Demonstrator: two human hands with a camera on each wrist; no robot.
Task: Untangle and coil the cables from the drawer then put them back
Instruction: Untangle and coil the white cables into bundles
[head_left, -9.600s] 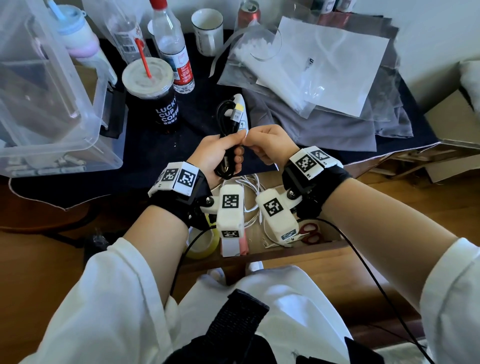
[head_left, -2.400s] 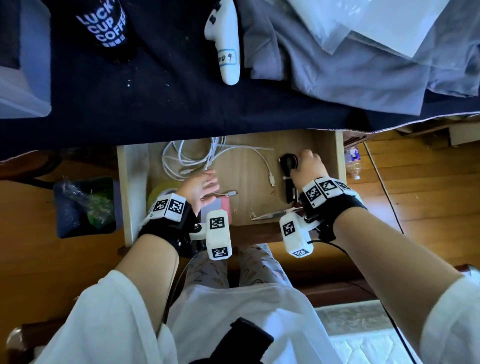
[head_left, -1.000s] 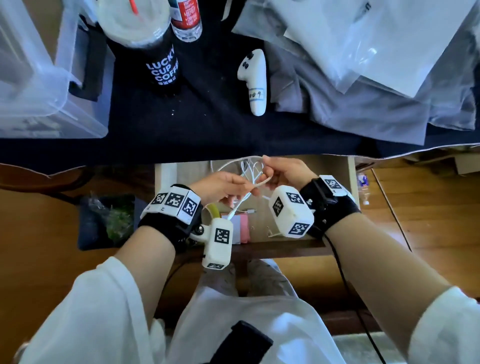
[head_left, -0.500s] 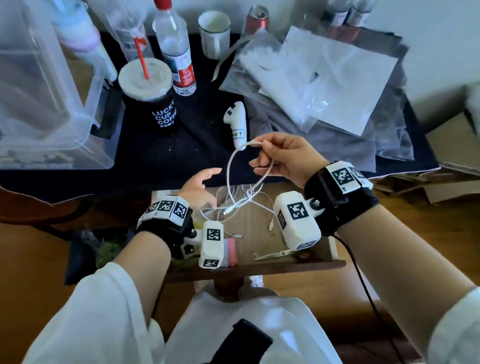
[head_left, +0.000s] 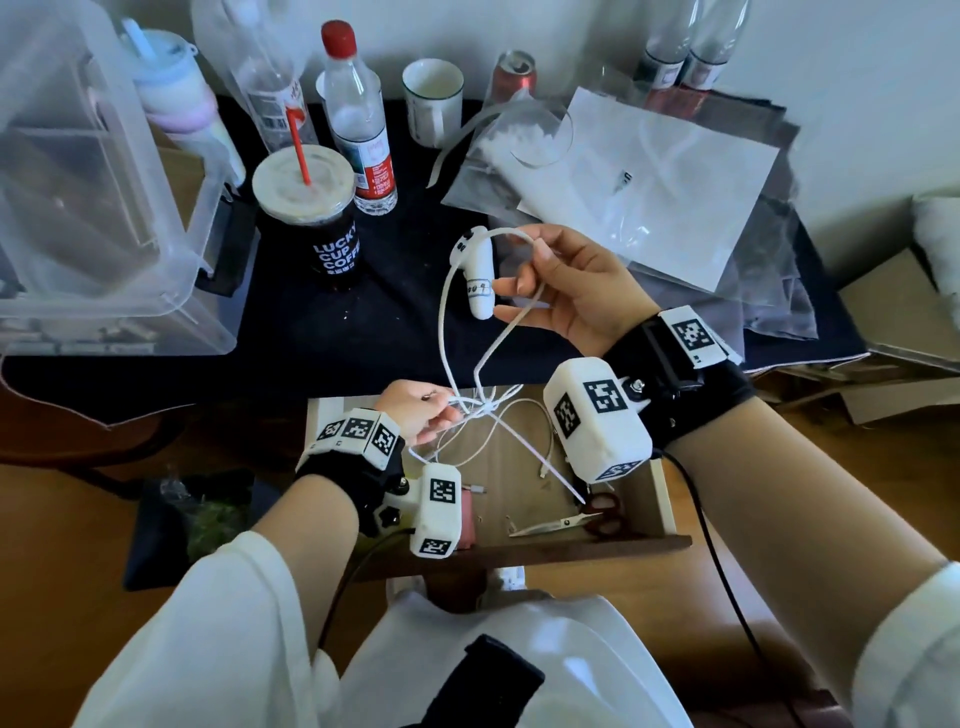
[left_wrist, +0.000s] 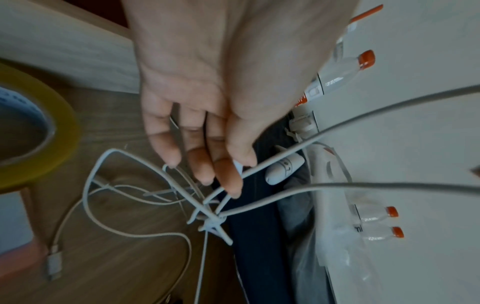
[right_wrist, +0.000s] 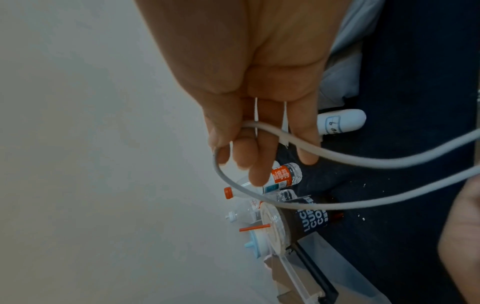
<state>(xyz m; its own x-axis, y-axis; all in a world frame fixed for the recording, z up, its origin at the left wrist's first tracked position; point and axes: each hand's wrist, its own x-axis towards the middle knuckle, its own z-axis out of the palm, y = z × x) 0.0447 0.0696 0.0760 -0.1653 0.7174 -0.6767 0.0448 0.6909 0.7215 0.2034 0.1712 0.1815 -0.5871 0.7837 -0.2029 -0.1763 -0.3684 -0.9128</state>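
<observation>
A tangled white cable (head_left: 443, 322) rises in a loop from the open wooden drawer (head_left: 571, 548). My right hand (head_left: 524, 275) holds the top of that loop above the dark tabletop, thumb and fingers curled round it; in the right wrist view the cable (right_wrist: 337, 162) runs across the right hand (right_wrist: 249, 144). My left hand (head_left: 441, 410) pinches the strands just beside the knot at the drawer's back. The left wrist view shows the left hand (left_wrist: 228, 176) above the knot (left_wrist: 211, 221), with slack loops and a plug lying on the drawer floor.
Scissors (head_left: 576, 519) lie at the drawer's front right and a yellow tape roll (left_wrist: 39, 144) at its left. On the table stand a coffee cup (head_left: 322, 223), bottles, a white controller (head_left: 478, 280), a clear bin (head_left: 104, 182) and plastic bags (head_left: 649, 176).
The coiled black cable went into the drawer earlier. In the last half second my left hand, then spread, has closed on the white tangle while the right keeps the loop raised.
</observation>
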